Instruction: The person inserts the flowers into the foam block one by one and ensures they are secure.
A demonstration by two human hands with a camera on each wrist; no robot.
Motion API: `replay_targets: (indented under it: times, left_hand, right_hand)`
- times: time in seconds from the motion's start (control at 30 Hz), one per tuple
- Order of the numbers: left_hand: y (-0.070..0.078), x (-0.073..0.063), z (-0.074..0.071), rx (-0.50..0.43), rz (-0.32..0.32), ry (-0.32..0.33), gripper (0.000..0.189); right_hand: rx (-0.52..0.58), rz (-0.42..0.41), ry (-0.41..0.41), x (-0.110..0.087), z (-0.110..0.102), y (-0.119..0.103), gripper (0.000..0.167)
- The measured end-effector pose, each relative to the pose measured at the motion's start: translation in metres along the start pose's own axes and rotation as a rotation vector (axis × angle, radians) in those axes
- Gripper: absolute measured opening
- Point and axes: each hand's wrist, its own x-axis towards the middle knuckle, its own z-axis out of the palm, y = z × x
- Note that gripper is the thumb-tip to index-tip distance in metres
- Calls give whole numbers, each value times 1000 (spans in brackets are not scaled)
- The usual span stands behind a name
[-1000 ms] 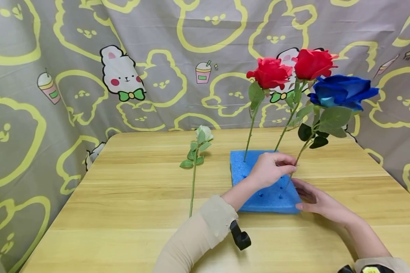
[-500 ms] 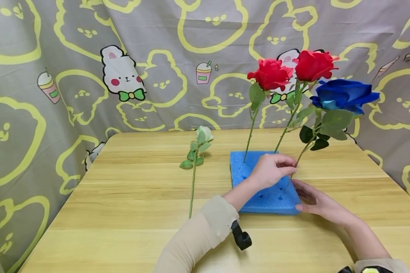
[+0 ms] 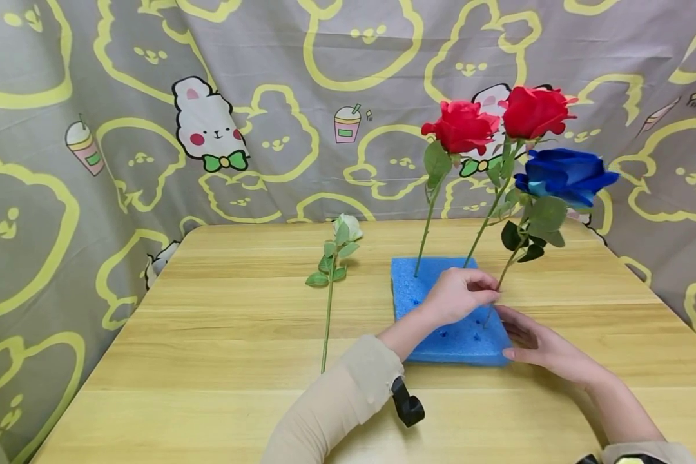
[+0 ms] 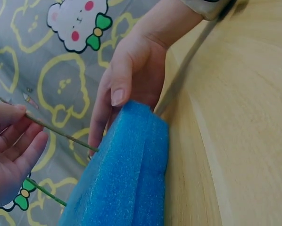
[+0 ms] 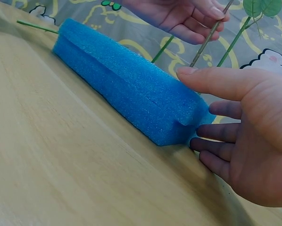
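Observation:
My left hand [image 3: 459,298] pinches the green stem of a blue rose [image 3: 565,177] between thumb and fingers. Below those fingers the stem runs down to the right part of a blue foam block [image 3: 407,281]; in the left wrist view it meets the foam [image 4: 127,155] near the far edge. At the block's right corner, my right hand [image 3: 551,347] holds the foam, its thumb at the upper edge and the fingers against the side, as the right wrist view of the hand [image 5: 263,136] shows. Two red roses [image 3: 461,127] stand in the block's back part, leaning right.
A white rose [image 3: 347,227] with a long green stem lies on the wooden table [image 3: 209,361], left of the block. Several small holes show in the foam's top. A patterned grey curtain [image 3: 278,58] hangs behind the table.
The blue rose's bloom has shifted left and slightly down, and my left hand has lowered a little with the stem. My right hand stays at the foam's corner.

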Motion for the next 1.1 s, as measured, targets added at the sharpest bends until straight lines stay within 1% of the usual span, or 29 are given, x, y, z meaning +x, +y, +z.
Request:
replay_targets:
  times: [0.2, 0.47, 0.63, 0.8, 0.93, 1.1]
  left_hand:
    - [-2, 1, -2, 18, -5, 2, 15]
    - [1, 1, 0, 36, -44, -15, 18]
    - [3, 0, 1, 69, -46, -23, 15]
    - [4, 0, 1, 107, -44, -31, 12]
    - [4, 0, 2, 121, -46, -33, 9]
    - [3, 1, 3, 119, -61, -37, 8]
  right_hand:
    - [8, -6, -1, 0, 1, -2, 64]
    - [-9, 9, 4, 0, 0, -1, 65]
    - [-24, 34, 10, 0, 1, 0, 66]
    - [-20, 28, 7, 0, 1, 0, 66]
    - [-12, 30, 3, 0, 1, 0, 66]
    - [-30, 46, 16, 0, 1, -1, 66]
